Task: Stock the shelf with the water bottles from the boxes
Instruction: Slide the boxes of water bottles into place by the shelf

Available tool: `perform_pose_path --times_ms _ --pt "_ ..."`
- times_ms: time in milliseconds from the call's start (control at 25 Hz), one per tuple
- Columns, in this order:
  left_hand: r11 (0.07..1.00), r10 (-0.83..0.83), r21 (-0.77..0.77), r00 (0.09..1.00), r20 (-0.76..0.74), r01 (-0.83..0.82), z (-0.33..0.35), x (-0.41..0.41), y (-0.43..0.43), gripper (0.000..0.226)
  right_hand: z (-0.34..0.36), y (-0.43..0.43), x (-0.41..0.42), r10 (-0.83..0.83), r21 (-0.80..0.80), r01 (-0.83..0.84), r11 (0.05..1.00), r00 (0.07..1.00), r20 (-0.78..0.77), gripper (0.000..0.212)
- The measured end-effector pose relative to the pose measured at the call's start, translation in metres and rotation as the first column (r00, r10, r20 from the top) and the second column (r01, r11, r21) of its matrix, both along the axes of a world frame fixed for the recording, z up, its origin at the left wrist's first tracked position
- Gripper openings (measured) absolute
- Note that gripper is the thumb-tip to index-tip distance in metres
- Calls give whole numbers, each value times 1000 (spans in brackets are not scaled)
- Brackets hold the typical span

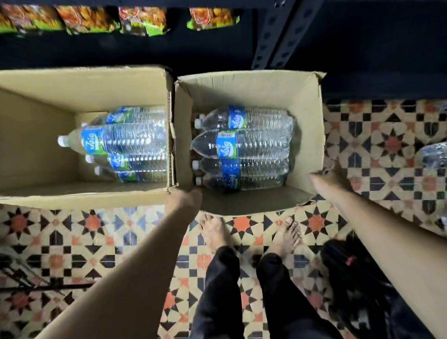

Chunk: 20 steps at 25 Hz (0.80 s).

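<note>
Cardboard right box (309, 132) of water bottles (252, 144): left grip (184, 201) clamps its seven-o'clock corner; right grip (328, 179) at five, closure unclear.

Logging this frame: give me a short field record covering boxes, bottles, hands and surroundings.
left box: open, on the floor; water bottles lie at its right end
right box: open, right beside it; bottles lie stacked inside
left hand: grips the right box's near-left corner
right hand: grips its near-right corner flap
shelf: dark metal rack behind the boxes; snack packets above
floor: patterned tiles
stage: no bottle lifted yet
</note>
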State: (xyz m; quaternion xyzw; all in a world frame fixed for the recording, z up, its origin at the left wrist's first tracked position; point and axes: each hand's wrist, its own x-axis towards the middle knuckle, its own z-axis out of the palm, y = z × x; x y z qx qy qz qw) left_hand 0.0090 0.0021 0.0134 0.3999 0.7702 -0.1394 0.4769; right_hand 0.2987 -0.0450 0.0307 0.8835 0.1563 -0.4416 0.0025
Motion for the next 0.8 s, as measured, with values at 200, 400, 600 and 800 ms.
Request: perform_pose_path --times_ms 200,400,600,800 --pt "994 -4 107 1000 28 1 -11 -4 5 49 -24 -3 0 179 -2 -180 984 976 124 51" --pt "1000 -2 -6 995 99 2 -16 13 30 77 -34 7 16 248 -30 -246 969 960 127 35" --pt "999 12 51 999 52 -15 -22 18 63 45 -38 19 32 275 8 -278 961 956 102 30" --pt "969 -74 228 993 -92 93 -36 26 50 45 -47 32 42 319 -5 -320 947 943 95 39"
